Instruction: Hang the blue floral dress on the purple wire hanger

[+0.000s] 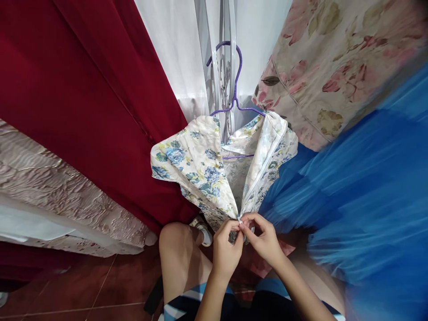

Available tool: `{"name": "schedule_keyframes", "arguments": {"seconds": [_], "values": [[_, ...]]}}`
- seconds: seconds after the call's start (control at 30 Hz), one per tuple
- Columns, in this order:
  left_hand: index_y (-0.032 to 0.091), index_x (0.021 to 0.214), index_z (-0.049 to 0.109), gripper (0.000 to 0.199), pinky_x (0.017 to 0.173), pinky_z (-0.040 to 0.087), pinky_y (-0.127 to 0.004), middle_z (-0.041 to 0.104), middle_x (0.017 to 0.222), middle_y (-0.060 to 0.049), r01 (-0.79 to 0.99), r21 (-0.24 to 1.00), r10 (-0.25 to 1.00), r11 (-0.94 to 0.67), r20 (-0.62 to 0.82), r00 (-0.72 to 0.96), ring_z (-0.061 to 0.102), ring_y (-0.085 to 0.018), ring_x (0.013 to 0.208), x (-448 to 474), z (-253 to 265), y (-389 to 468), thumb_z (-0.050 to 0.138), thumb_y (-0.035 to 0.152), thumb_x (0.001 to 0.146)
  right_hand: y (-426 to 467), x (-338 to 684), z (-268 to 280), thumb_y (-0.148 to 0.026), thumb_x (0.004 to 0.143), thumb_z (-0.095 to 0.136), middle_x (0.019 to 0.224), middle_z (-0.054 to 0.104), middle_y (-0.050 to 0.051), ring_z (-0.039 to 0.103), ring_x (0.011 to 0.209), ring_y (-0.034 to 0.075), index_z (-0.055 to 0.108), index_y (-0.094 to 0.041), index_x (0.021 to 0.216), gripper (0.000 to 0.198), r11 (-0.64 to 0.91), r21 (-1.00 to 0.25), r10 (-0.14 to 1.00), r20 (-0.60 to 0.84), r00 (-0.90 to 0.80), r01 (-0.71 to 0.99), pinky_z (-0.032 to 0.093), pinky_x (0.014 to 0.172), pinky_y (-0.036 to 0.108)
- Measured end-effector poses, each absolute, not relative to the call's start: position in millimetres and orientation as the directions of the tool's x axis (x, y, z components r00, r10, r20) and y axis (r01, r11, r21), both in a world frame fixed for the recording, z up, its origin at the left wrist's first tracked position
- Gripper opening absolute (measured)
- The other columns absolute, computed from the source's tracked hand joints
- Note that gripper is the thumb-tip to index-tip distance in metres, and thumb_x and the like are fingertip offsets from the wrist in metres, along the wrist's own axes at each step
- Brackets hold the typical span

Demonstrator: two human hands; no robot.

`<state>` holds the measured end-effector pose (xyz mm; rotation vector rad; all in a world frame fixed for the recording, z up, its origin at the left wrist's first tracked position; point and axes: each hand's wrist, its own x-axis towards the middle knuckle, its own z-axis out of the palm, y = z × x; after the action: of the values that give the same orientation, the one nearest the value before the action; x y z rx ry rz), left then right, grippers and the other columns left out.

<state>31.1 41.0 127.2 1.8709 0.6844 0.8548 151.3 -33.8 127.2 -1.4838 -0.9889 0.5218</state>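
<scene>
In the head view, the floral garment (209, 171) hangs by its shoulders on a purple hanger (236, 89), at twelve o'clock from the hands; whether the hook's end rests on the white uprights (233, 33) behind it is hard to tell. The garment's neck gapes in a deep V whose point lies right at the fingertips.

The left hand (227, 249) comes up from about seven o'clock and the right hand (263, 238) from about four. Both are closed in a fingertip pinch on the front edges where these meet; the small piece between the fingers is too hidden to name.

The cloth looks light, thin and soft, likely to fold and swing on its hanger rather than hold shape, and probably not slippery. The doubled front edges seem the firmest place to take hold, pinched between thumb and forefinger; a hard tug could slide a shoulder off.

Red cloth (110, 89) hangs toward ten o'clock, blue tulle (374, 187) toward three.
</scene>
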Motion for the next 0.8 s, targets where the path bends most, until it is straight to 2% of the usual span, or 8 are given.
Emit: {"name": "schedule_keyframes", "arguments": {"seconds": [0.13,0.3,0.47,0.57,0.67,0.8], "values": [[0.020,0.093,0.063,0.008,0.080,0.050,-0.024,0.065,0.089,-0.001,0.097,0.900,0.734,-0.425,0.280,0.618,0.064,-0.015,0.086,26,129,46,0.057,0.015,0.093,-34,151,124,-0.031,0.095,0.061,0.086,0.068,0.003,0.064,0.079,0.019,0.067,-0.021,0.094,0.012,0.031,-0.966,0.823,0.170,0.542,0.257,0.051,0.073,0.030],[0.018,0.090,0.063,0.010,0.080,0.049,-0.026,0.064,0.088,-0.003,0.056,0.932,0.735,-0.359,0.245,0.633,0.062,-0.016,0.086,20,128,47,0.057,0.022,0.097,-40,173,145,-0.027,0.097,0.057,0.083,0.067,0.004,0.062,0.074,0.019,0.066,-0.021,0.091,0.012,0.089,-0.866,0.879,0.301,0.371,0.492,0.049,0.070,0.031],[0.018,0.085,0.059,0.013,0.078,0.046,-0.026,0.060,0.083,-0.002,0.062,0.938,0.710,-0.341,0.214,0.671,0.059,-0.017,0.082,19,134,39,0.056,0.023,0.097,-26,209,197,-0.024,0.097,0.052,0.083,0.066,0.005,0.063,0.075,0.020,0.062,-0.023,0.093,0.011,0.189,-0.703,0.897,0.408,0.171,0.686,0.049,0.069,0.033],[0.018,0.080,0.054,0.017,0.075,0.044,-0.026,0.057,0.080,-0.002,0.068,0.938,0.689,-0.340,0.199,0.697,0.057,-0.016,0.078,20,138,25,0.055,0.023,0.096,0,231,241,-0.024,0.096,0.055,0.084,0.067,0.005,0.062,0.073,0.019,0.061,-0.024,0.096,0.007,0.270,-0.537,0.782,0.607,0.144,0.799,0.048,0.067,0.032],[0.019,0.077,0.052,0.018,0.072,0.044,-0.025,0.056,0.076,-0.001,0.070,0.947,0.682,-0.313,0.172,0.711,0.057,-0.015,0.075,20,141,10,0.055,0.021,0.095,33,245,288,-0.025,0.094,0.058,0.080,0.065,0.004,0.057,0.068,0.017,0.061,-0.022,0.092,0.004,0.262,-0.358,0.579,0.801,0.151,0.896,0.045,0.064,0.031],[0.019,0.077,0.051,0.018,0.069,0.043,-0.024,0.055,0.073,0.000,0.101,0.944,0.716,-0.315,0.166,0.678,0.056,-0.015,0.071,17,142,6,0.054,0.021,0.094,72,249,330,-0.024,0.095,0.054,0.082,0.064,0.003,0.057,0.070,0.016,0.060,-0.021,0.091,0.008,0.267,-0.263,0.483,0.869,0.108,0.927,0.042,0.065,0.030]]}}
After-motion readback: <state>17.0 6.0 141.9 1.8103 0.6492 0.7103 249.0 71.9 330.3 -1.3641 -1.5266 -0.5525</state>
